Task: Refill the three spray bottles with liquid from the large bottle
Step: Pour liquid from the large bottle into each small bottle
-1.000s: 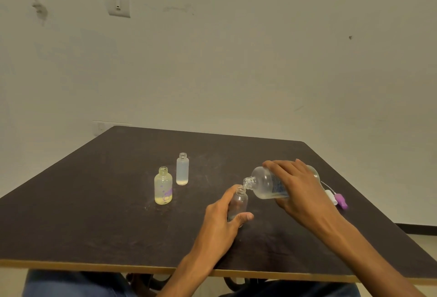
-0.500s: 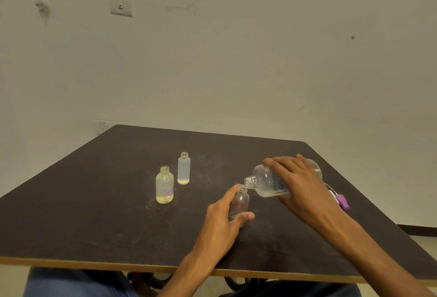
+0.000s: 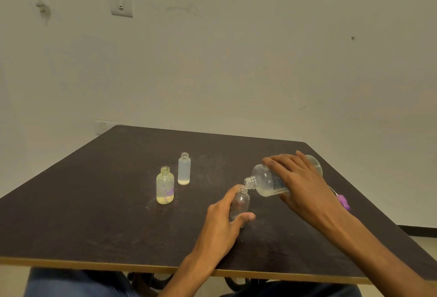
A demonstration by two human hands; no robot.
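Note:
My right hand (image 3: 300, 185) grips the large clear bottle (image 3: 264, 182), tipped nearly flat with its open mouth right over the neck of a small clear spray bottle (image 3: 240, 203). My left hand (image 3: 223, 222) holds that small bottle upright on the dark table (image 3: 94, 214). Two more uncapped spray bottles stand to the left: a yellowish one with purple print (image 3: 165, 188) and a frosted slim one (image 3: 184, 168), each with a little liquid at the bottom.
Spray caps lie on the table behind my right wrist, one purple (image 3: 343, 201) and one white, mostly hidden. The table's near edge (image 3: 94, 262) runs along the bottom, with my legs below it. A wall stands behind the table.
The large bottle's mouth has stayed over the small bottle's neck while tilting slightly. Both hands keep their grips; the view shifted a little.

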